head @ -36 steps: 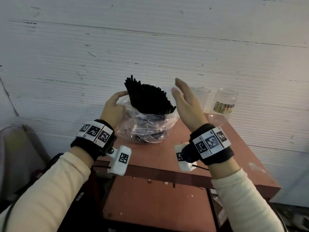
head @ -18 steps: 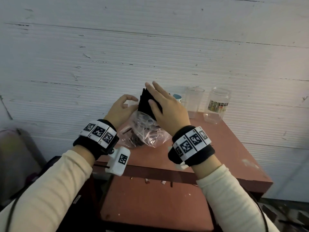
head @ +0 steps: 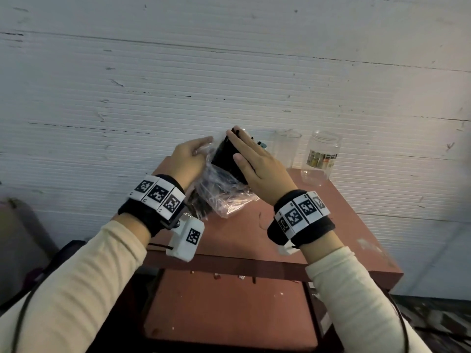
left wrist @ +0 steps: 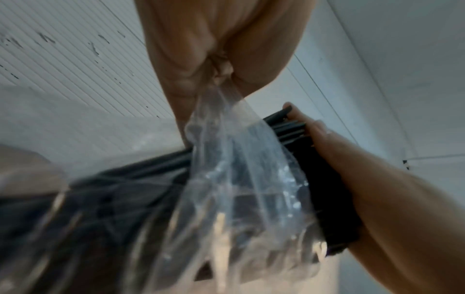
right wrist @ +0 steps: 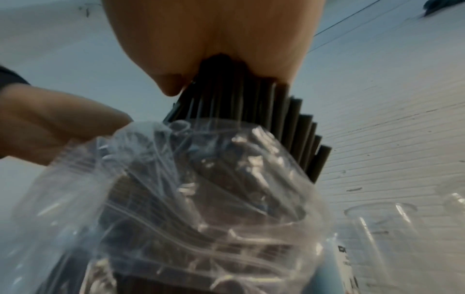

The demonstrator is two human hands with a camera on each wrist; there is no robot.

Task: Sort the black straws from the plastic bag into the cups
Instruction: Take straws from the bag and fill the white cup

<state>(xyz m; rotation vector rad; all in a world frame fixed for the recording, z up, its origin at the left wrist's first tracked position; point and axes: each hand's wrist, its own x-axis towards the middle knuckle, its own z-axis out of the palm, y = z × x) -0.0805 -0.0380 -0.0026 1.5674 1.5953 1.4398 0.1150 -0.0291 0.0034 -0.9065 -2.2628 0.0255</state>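
A clear plastic bag (head: 224, 194) full of black straws (head: 225, 156) lies on the back of the red table (head: 339, 225). My left hand (head: 188, 159) pinches the bag's rim (left wrist: 221, 95) at its left side. My right hand (head: 254, 164) grips the bundle of straws (right wrist: 251, 95) where it sticks out of the bag (right wrist: 201, 199), thumb on the near side and fingers over the far side. Two clear containers stand to the right by the wall: a plastic cup (head: 286, 147) and a labelled jar (head: 321, 156).
A white ribbed wall (head: 229, 72) rises directly behind the table. A small blue object (head: 262, 144) peeks out behind my right hand. A lower red shelf (head: 229, 309) sits under the table's front edge. The table's right half is bare.
My right hand has come down from the open, raised position and closed round the straw bundle. My left hand moved up along the bag's rim and now pinches it.
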